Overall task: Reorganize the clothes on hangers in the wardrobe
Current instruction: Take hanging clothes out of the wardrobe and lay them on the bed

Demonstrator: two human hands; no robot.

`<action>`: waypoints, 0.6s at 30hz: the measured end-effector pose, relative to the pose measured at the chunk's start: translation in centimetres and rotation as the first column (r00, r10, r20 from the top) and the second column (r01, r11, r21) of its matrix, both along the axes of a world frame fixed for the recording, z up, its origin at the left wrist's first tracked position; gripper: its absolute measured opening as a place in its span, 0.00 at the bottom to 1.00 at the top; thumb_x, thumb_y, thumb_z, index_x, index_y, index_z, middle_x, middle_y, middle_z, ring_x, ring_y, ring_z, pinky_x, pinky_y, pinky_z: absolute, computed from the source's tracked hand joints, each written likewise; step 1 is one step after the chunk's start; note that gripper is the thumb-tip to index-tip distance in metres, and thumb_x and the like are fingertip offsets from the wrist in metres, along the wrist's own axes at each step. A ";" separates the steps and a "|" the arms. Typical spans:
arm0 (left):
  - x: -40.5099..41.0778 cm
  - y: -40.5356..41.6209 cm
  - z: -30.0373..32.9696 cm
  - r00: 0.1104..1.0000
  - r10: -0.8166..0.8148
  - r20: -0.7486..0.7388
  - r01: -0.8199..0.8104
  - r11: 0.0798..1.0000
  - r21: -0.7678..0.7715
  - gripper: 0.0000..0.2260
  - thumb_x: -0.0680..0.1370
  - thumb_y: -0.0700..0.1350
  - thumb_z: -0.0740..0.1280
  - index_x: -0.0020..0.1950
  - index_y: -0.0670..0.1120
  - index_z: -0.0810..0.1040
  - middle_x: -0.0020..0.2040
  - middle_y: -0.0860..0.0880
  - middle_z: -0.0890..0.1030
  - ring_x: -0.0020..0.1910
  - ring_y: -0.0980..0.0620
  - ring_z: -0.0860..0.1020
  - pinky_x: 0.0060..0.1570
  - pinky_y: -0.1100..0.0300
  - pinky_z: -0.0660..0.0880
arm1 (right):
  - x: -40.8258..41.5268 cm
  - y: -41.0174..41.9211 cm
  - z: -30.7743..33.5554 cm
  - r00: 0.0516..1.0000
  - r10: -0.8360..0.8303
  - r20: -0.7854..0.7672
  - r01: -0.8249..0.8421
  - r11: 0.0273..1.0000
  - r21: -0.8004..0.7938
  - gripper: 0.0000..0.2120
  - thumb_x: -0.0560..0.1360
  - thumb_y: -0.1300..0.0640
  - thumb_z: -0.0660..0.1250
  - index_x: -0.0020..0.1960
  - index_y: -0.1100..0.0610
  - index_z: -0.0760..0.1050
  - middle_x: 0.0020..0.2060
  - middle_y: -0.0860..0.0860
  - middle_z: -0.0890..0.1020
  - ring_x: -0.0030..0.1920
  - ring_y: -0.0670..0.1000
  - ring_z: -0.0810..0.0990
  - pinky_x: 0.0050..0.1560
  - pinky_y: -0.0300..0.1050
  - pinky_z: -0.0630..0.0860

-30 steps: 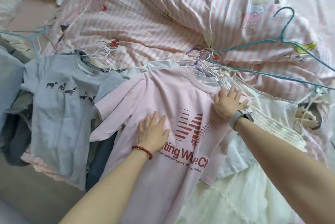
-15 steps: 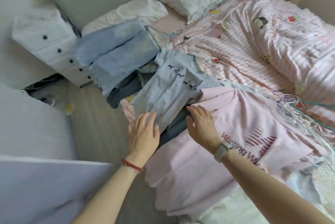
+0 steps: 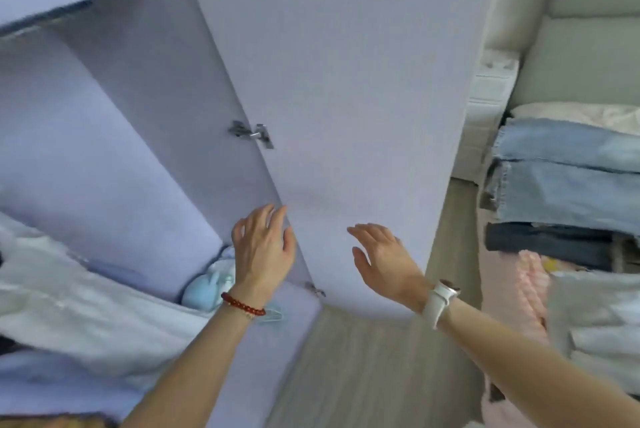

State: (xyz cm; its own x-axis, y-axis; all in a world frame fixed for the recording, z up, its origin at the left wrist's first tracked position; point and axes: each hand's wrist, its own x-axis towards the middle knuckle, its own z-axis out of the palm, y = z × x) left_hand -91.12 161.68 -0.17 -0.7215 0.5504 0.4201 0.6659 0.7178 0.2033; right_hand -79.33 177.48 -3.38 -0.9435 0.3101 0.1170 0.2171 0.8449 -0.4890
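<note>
Facing the open wardrobe door (image 3: 346, 98), both the left hand (image 3: 265, 251) and right hand (image 3: 384, 261) hang empty, fingers loosely spread; hanger clothes lie on the bed (image 3: 568, 185) at right, so the next move likely means fetching one

Wood-look floor (image 3: 363, 375), white drawer unit (image 3: 485, 116), grey padded headboard (image 3: 588, 57), pale blue soft toy (image 3: 204, 292)

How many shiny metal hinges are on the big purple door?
2. One hinge sits halfway up the wardrobe door; a smaller, blurry lower hinge is near its bottom corner. Others higher up may be out of view.
</note>
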 end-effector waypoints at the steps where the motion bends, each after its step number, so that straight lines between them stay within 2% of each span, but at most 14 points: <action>1: -1.4 -2.1 0.9 0.997 0.075 -0.016 -0.075 0.997 0.014 0.16 0.72 0.38 0.67 0.60 0.40 0.77 0.59 0.41 0.77 0.60 0.43 0.75 0.60 0.46 0.67 | -2.3 -1.5 0.8 0.998 0.059 -0.027 -0.058 0.998 0.004 0.21 0.79 0.54 0.54 0.71 0.53 0.61 0.70 0.49 0.65 0.71 0.50 0.58 0.67 0.44 0.57; 3: -3.8 -6.0 2.6 0.976 0.212 -0.054 -0.209 0.976 0.052 0.16 0.74 0.39 0.66 0.61 0.42 0.76 0.61 0.42 0.76 0.62 0.44 0.73 0.60 0.47 0.65 | -6.7 -4.3 2.6 0.982 0.169 -0.080 -0.168 0.986 0.010 0.20 0.79 0.55 0.54 0.70 0.54 0.62 0.69 0.50 0.67 0.70 0.50 0.60 0.66 0.44 0.59; 7: -6.7 -12.8 6.0 0.889 0.421 -0.180 -0.404 0.906 0.127 0.16 0.72 0.39 0.69 0.59 0.42 0.77 0.59 0.42 0.78 0.57 0.42 0.76 0.55 0.45 0.69 | -14.3 -9.5 5.5 0.920 0.360 -0.153 -0.363 0.932 0.011 0.19 0.78 0.57 0.55 0.69 0.56 0.65 0.67 0.52 0.69 0.68 0.53 0.64 0.66 0.49 0.64; 10: -7.8 -17.7 8.3 0.772 0.559 -0.302 -0.531 0.829 0.178 0.15 0.70 0.41 0.67 0.56 0.42 0.79 0.55 0.43 0.80 0.53 0.43 0.78 0.51 0.46 0.71 | -18.8 -14.0 7.2 0.849 0.489 -0.201 -0.500 0.866 -0.005 0.19 0.78 0.59 0.56 0.68 0.57 0.67 0.66 0.53 0.71 0.67 0.55 0.67 0.66 0.49 0.64; 12: -8.0 -20.7 9.9 0.684 0.637 -0.356 -0.610 0.767 0.199 0.15 0.71 0.44 0.62 0.56 0.43 0.79 0.55 0.44 0.80 0.52 0.44 0.79 0.51 0.48 0.70 | -21.3 -17.1 8.3 0.786 0.573 -0.234 -0.598 0.800 -0.048 0.18 0.78 0.60 0.57 0.67 0.58 0.68 0.65 0.54 0.72 0.65 0.56 0.69 0.66 0.45 0.64; 15: -7.6 -25.0 11.0 0.566 0.751 -0.340 -0.731 0.648 0.214 0.18 0.73 0.46 0.57 0.57 0.43 0.79 0.55 0.43 0.79 0.53 0.43 0.78 0.51 0.47 0.70 | -24.1 -21.6 9.6 0.703 0.664 -0.254 -0.706 0.693 -0.143 0.15 0.78 0.63 0.57 0.64 0.61 0.71 0.61 0.56 0.76 0.61 0.56 0.73 0.61 0.40 0.64; 17: -7.1 -27.7 10.8 0.474 0.843 -0.255 -0.825 0.526 0.205 0.17 0.73 0.45 0.60 0.60 0.42 0.77 0.58 0.43 0.78 0.56 0.42 0.76 0.52 0.45 0.69 | -25.5 -24.4 10.0 0.651 0.716 -0.253 -0.759 0.611 -0.224 0.13 0.77 0.65 0.56 0.59 0.66 0.73 0.56 0.60 0.78 0.57 0.59 0.75 0.56 0.42 0.68; 18: -6.9 -29.0 10.6 0.422 0.887 -0.186 -0.874 0.452 0.177 0.18 0.75 0.45 0.61 0.63 0.42 0.74 0.60 0.42 0.76 0.59 0.41 0.74 0.54 0.44 0.67 | -26.1 -25.8 10.2 0.626 0.738 -0.251 -0.778 0.570 -0.264 0.13 0.78 0.65 0.56 0.59 0.66 0.73 0.55 0.60 0.78 0.56 0.58 0.76 0.54 0.39 0.69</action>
